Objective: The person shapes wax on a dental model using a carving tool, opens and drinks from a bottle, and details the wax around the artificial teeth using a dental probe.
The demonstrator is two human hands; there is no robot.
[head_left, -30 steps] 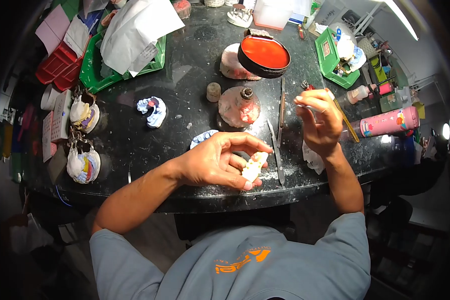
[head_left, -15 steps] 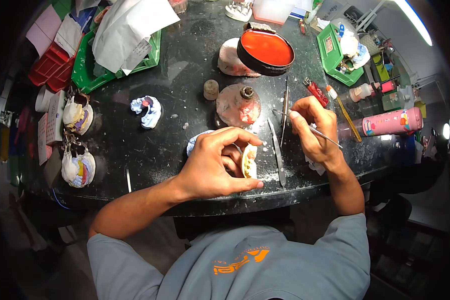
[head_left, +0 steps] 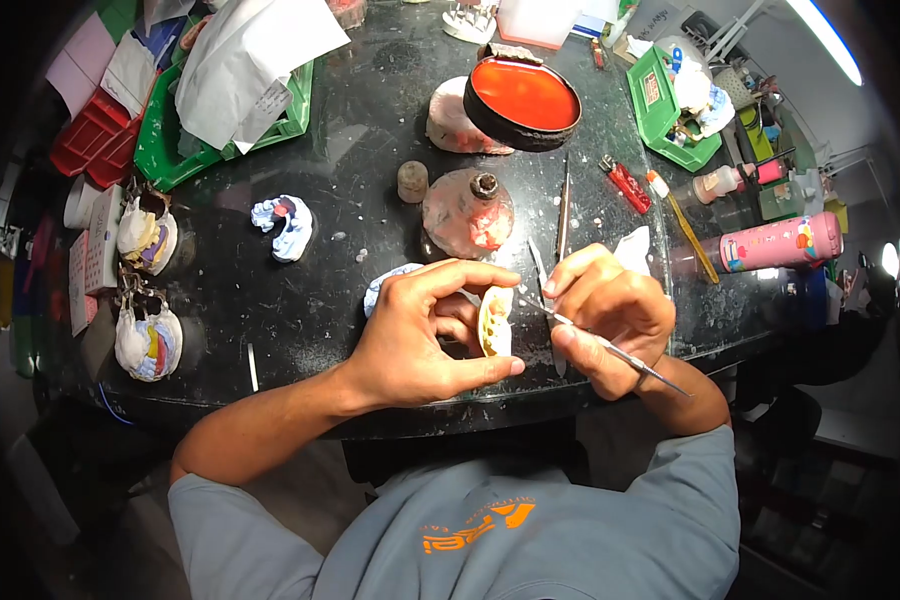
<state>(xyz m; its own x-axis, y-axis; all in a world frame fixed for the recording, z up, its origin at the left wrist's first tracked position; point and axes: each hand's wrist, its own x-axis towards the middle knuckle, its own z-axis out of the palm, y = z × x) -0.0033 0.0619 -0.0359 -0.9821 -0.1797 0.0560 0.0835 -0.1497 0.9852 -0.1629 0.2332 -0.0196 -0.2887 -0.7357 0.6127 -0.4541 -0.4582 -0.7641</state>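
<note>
Between the thumb and fingertips of the left hand [head_left: 410,335], a pale yellow dental model [head_left: 494,325] is held up on edge over the near side of the tabletop [head_left: 300,385], its row of teeth turned toward the right hand [head_left: 610,325]. The left hand is curved in a broad C, the index finger at the model's far end and the thumb at its near end. The right hand is pinched around a slim metal tool [head_left: 662,378], whose tip points at the model; whether it touches cannot be told. The piece looks light, stiff and probably brittle, its thin edges and tooth tips likely the easiest parts to chip, while its surface seems dry rather than slippery. Holding it by its two ends, as the left hand does, should suit it, leaving the teeth uncovered; a hard squeeze could crack it. The tool looks rigid and light, best held mid-shaft. Just beyond the left hand lies a blue cast [head_left: 377,290], partly hidden, and farther off, ahead of both hands, a glass bottle [head_left: 460,220] with a metal neck.
</note>
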